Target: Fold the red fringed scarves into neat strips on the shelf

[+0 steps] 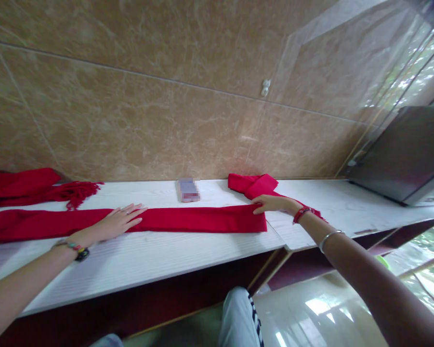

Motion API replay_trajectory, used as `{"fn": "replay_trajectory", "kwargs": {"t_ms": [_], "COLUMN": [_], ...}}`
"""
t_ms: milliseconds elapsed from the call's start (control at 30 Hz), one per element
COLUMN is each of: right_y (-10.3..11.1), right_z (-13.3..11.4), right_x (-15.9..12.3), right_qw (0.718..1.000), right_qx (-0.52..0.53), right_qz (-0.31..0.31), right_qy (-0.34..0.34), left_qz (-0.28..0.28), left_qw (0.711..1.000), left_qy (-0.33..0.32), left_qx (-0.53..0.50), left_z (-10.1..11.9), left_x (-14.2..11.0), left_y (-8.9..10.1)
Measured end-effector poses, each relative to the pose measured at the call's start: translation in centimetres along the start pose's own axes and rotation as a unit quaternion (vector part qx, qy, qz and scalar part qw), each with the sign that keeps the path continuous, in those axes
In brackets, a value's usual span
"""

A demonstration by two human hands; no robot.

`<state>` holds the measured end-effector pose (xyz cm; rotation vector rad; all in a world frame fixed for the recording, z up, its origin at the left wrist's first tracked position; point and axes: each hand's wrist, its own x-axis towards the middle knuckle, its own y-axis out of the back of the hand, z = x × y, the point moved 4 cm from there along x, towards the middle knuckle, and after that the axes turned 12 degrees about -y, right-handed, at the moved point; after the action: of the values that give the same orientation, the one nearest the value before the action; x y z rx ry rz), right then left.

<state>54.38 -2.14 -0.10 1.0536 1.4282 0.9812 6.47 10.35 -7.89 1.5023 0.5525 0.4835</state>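
Head: left hand, right hand on red scarf atop open-fronted cabinet.

A brown marbled wall backs the white counter; shiny floor.

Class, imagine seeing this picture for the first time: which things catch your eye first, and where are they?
The long red cloth stands out first, lying along the white counter, with the left hand resting on it and the right hand at its right end. More red lies near the wall: a fringed bundle at left, a folded piece behind the right hand.
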Motion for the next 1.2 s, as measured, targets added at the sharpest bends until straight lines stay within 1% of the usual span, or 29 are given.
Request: {"fn": "replay_trajectory", "kwargs": {"t_ms": [67,133,167,233,267,333,400,467,533,567,600,633,667,700,733,767,800,867,1000,1067,1100,1133,1200], "right_y": [1.6,3.3,3.8,3.9,3.5,1.9,-0.1,-1.7,-2.7,-3.0,-3.3,-3.6,-4.1,-4.7,-5.3,-6.0,-6.7,-7.8,-9.0,-9.1,-8.9,-8.6,-7.7], "right_z": [0.1,0.1,0.1,-0.2,-0.4,-1.1,-2.1,-3.6,-5.9,-7.2,-8.6,-10.0,-11.2,-12.1,-12.6,-12.5,-11.9,-9.6,-3.2,-1.2,-0.8,-1.0,-2.6], "right_x": [-0.5,-0.7,-0.6,-0.1,0.3,1.1,1.9,2.5,3.2,3.4,3.7,3.9,4.0,4.1,4.1,4.0,3.8,3.1,0.8,0.0,-0.2,-0.2,0.3], "right_qw": [0.996,0.988,0.986,0.987,0.984,0.976,0.970,0.966,0.961,0.960,0.959,0.959,0.960,0.961,0.963,0.965,0.968,0.970,0.968,0.967,0.967,0.966,0.963], "right_qx": [0.057,0.086,0.076,0.002,-0.043,-0.109,-0.128,-0.132,-0.132,-0.129,-0.123,-0.114,-0.101,-0.089,-0.079,-0.072,-0.069,-0.069,-0.095,-0.111,-0.116,-0.121,-0.122], "right_qz": [0.070,0.129,0.149,0.163,0.168,0.178,0.192,0.212,0.235,0.246,0.255,0.261,0.257,0.245,0.229,0.213,0.202,0.200,0.229,0.227,0.228,0.230,0.241], "right_qy": [0.017,0.023,0.016,-0.016,-0.037,-0.066,-0.077,-0.075,-0.061,-0.045,-0.020,0.011,0.055,0.091,0.119,0.135,0.136,0.117,0.046,0.008,-0.006,-0.014,-0.016], "left_qz": [0.010,0.019,0.021,0.019,0.018,0.018,0.014,-0.001,-0.010,-0.005,0.009,0.036,0.056,0.065,0.074,0.070,0.064,0.058,0.061,0.059,0.056,0.052,0.044], "left_qw": [1.000,1.000,0.999,0.999,0.999,0.999,0.999,0.998,0.998,0.999,0.999,0.999,0.998,0.997,0.996,0.994,0.991,0.987,0.985,0.986,0.986,0.987,0.988], "left_qy": [-0.001,-0.004,-0.004,0.000,0.006,0.026,0.046,0.059,0.057,0.051,0.040,0.025,0.008,-0.023,-0.047,-0.081,-0.114,-0.150,-0.158,-0.156,-0.154,-0.151,-0.145], "left_qx": [-0.013,-0.023,-0.026,-0.029,-0.028,-0.023,-0.015,-0.006,0.004,0.010,0.013,0.013,0.013,0.015,0.019,0.016,0.012,0.000,-0.016,-0.020,-0.020,-0.018,-0.012], "left_z": [-0.3,-0.6,-0.8,-1.2,-1.5,-2.1,-2.7,-2.8,-2.1,-1.3,-0.3,0.9,2.3,3.8,5.1,6.4,7.4,8.4,8.0,7.8,7.8,7.9,8.1], "left_x": [-0.2,-0.5,-0.7,-1.2,-1.5,-2.2,-3.0,-3.4,-3.0,-2.5,-1.7,-0.9,0.1,1.1,1.9,2.6,3.1,3.5,3.2,3.2,3.2,3.2,3.3], "left_y": [0.3,0.6,0.7,1.0,1.1,1.3,1.5,1.6,2.0,2.2,2.5,2.9,3.1,3.2,3.1,3.0,2.8,2.3,1.7,1.7,1.7,1.7,1.7]}}
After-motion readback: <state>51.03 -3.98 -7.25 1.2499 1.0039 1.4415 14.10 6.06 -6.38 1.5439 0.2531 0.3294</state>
